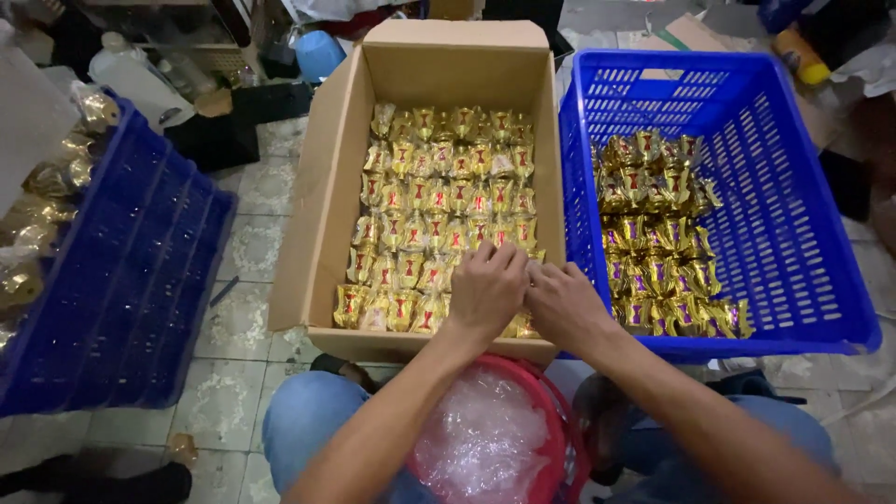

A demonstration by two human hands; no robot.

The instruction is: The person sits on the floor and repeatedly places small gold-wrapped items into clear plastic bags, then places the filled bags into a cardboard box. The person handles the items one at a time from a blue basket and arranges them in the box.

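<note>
A cardboard box (322,201) stands open on the tiled floor in front of me, filled with rows of gold-wrapped packets (439,191) with red marks. My left hand (485,289) and my right hand (563,303) are together inside the box's near right corner, fingers curled down onto the packets there. What the fingers hold is hidden. To the right, a blue plastic crate (793,233) holds more gold packets (658,233) piled along its left side.
A second blue crate (121,280) with gold packets stands at the left. A red basin (551,457) with clear plastic film rests between my knees. Bottles and clutter line the back.
</note>
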